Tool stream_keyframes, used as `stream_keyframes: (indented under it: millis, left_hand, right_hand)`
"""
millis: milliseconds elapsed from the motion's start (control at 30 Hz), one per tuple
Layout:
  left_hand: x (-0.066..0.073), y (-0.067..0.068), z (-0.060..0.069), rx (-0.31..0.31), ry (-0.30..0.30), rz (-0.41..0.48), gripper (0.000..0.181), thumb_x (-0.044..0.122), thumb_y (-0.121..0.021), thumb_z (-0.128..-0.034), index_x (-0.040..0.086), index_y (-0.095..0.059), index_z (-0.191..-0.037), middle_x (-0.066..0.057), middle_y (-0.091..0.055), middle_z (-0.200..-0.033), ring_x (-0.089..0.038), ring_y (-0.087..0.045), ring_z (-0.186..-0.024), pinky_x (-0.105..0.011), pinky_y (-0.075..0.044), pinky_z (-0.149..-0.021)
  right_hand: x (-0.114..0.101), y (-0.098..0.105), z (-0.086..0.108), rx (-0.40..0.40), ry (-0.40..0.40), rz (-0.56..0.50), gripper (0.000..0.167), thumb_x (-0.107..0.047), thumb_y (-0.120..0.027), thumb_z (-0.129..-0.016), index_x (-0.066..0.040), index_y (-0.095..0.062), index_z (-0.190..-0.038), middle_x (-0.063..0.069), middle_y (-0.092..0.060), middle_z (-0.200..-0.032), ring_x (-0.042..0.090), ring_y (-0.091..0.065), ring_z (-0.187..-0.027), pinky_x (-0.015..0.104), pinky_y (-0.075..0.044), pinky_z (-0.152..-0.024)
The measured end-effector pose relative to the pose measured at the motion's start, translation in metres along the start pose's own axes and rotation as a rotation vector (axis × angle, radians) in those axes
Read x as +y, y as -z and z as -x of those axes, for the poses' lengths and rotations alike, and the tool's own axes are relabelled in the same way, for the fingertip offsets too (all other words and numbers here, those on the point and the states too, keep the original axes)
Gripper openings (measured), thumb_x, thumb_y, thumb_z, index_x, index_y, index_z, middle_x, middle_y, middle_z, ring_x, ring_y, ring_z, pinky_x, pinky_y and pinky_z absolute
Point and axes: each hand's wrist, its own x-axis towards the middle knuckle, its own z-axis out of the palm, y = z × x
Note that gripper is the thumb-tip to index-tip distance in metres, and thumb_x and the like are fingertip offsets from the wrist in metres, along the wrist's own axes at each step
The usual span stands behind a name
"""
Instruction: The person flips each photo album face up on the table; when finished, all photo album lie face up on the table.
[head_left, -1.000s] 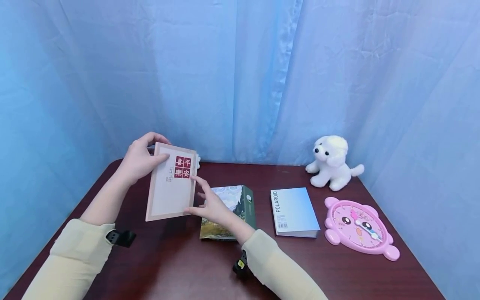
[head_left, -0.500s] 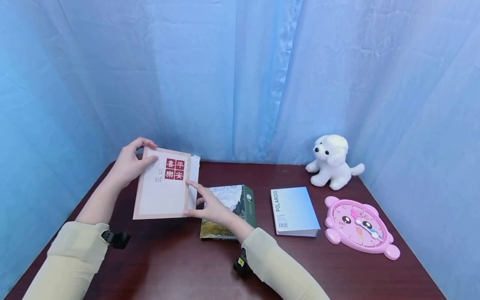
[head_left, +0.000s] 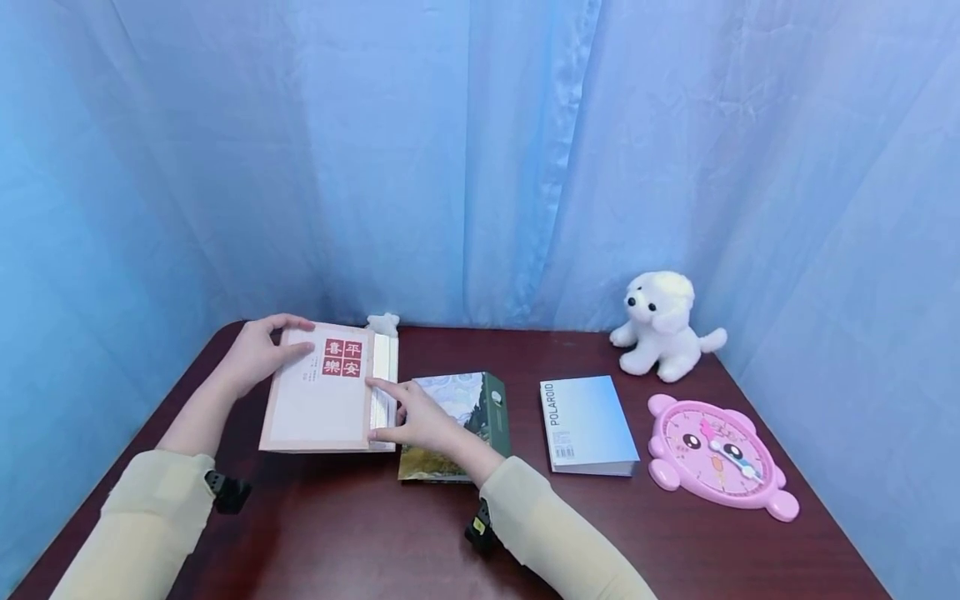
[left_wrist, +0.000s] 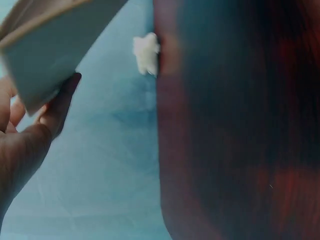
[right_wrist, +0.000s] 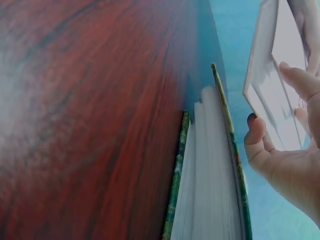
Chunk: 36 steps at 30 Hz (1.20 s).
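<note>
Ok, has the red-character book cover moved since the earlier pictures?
Yes, the book cover shifted left and lower in the head view, away from the unmoved POLAROID-labelled book.

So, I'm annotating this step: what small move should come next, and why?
Probably open the beige-bordered white rectangular book wider with the right hand: that hand is at the cover's right edge, a pale inner strip shows beside it, and the left hand holds the upper-left corner.

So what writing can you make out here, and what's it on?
"平安喜樂": red squares on the held white book; its smaller print is unreadable.
"POLAROID": blue photo album; barcode print too small.
Too small to read: print on the landscape book and pink toy clock.
</note>
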Motion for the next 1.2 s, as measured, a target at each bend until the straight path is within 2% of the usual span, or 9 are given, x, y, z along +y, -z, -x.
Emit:
stream_keyframes:
  millis: [167,400,500,567,667,733,833,1000,1200]
  left_hand:
    - [-0.014,-0.002,-0.001,-0.064,0.019,0.008,0.049,0.026,-0.070,-0.0858,0.009,-0.055,-0.129,-0.023,-0.050,-0.129,-0.031,-0.056,-0.101,-0.026,-0.050,-0.069]
    - [-0.034,-0.006,-0.004,-0.108,0.050,0.049,0.054,0.028,-0.070,-0.0861,0.010,-0.052,-0.134,-0.022,-0.051,-0.129,-0.030,-0.057,-0.103,-0.027,-0.051,-0.073]
    - [-0.044,-0.009,-0.004,-0.113,0.063,0.072,0.055,0.029,-0.070,-0.0858,0.012,-0.051,-0.135,-0.021,-0.051,-0.129,-0.029,-0.057,-0.102,-0.028,-0.051,-0.072]
    - [-0.051,-0.010,-0.005,-0.109,0.062,0.079,0.056,0.030,-0.071,-0.0854,0.013,-0.051,-0.135,-0.021,-0.052,-0.128,-0.029,-0.058,-0.101,-0.027,-0.052,-0.072]
    - [-0.060,-0.014,-0.006,-0.106,0.064,0.078,0.055,0.029,-0.071,-0.0853,0.014,-0.052,-0.135,-0.020,-0.053,-0.128,-0.029,-0.058,-0.101,-0.027,-0.052,-0.071]
    - [-0.065,-0.016,-0.007,-0.104,0.062,0.064,0.055,0.029,-0.071,-0.0855,0.014,-0.052,-0.135,-0.020,-0.052,-0.129,-0.029,-0.057,-0.102,-0.026,-0.051,-0.072]
    - [-0.069,-0.019,-0.008,-0.113,0.056,0.050,0.055,0.030,-0.069,-0.0868,0.014,-0.051,-0.136,-0.021,-0.049,-0.133,-0.031,-0.054,-0.107,-0.028,-0.050,-0.075]
    - [-0.069,-0.022,-0.010,-0.146,0.049,0.013,0.056,0.034,-0.067,-0.0877,0.015,-0.050,-0.138,-0.021,-0.043,-0.138,-0.034,-0.047,-0.115,-0.040,-0.046,-0.085]
    - [-0.069,-0.027,-0.009,-0.230,0.054,-0.009,0.064,0.034,-0.073,-0.0825,0.016,-0.048,-0.139,-0.021,-0.040,-0.141,-0.037,-0.041,-0.122,-0.048,-0.043,-0.092]
  right_hand:
    - [-0.001,-0.004,0.001,-0.011,-0.027,0.043,0.084,-0.029,-0.080,-0.076,-0.036,-0.035,-0.145,0.008,-0.042,-0.106,0.005,-0.049,-0.069,0.018,-0.044,-0.060]
    - [-0.003,-0.006,0.001,-0.047,-0.046,0.237,0.084,-0.038,-0.081,-0.074,-0.044,-0.034,-0.143,0.000,-0.042,-0.106,0.012,-0.036,-0.094,0.025,-0.039,-0.074]
    - [-0.004,-0.006,0.000,-0.084,-0.037,0.347,0.079,-0.043,-0.079,-0.074,-0.045,-0.036,-0.142,0.000,-0.045,-0.115,0.014,-0.037,-0.104,0.029,-0.039,-0.082]
    - [-0.005,-0.006,0.000,-0.110,-0.027,0.397,0.076,-0.046,-0.077,-0.075,-0.044,-0.038,-0.141,0.003,-0.046,-0.127,0.017,-0.038,-0.117,0.035,-0.038,-0.092]
    - [-0.005,-0.006,0.000,-0.149,-0.026,0.416,0.073,-0.048,-0.074,-0.078,-0.043,-0.038,-0.141,0.005,-0.039,-0.143,0.023,-0.029,-0.135,0.046,-0.031,-0.106]
    - [-0.004,-0.006,0.000,-0.170,-0.024,0.413,0.074,-0.048,-0.074,-0.078,-0.043,-0.037,-0.142,0.006,-0.035,-0.148,0.025,-0.021,-0.141,0.051,-0.025,-0.110]
    - [0.001,-0.006,0.000,-0.183,-0.009,0.433,0.076,-0.048,-0.074,-0.077,-0.043,-0.036,-0.142,0.004,-0.034,-0.148,0.025,-0.020,-0.142,0.052,-0.024,-0.110]
    - [0.008,-0.008,0.000,-0.171,0.018,0.499,0.077,-0.052,-0.074,-0.075,-0.042,-0.037,-0.141,-0.002,-0.040,-0.141,0.018,-0.031,-0.133,0.045,-0.029,-0.107]
    - [0.007,-0.007,0.004,-0.188,0.022,0.525,0.072,-0.055,-0.072,-0.075,-0.040,-0.040,-0.138,-0.002,-0.047,-0.132,0.017,-0.036,-0.124,0.040,-0.032,-0.103]
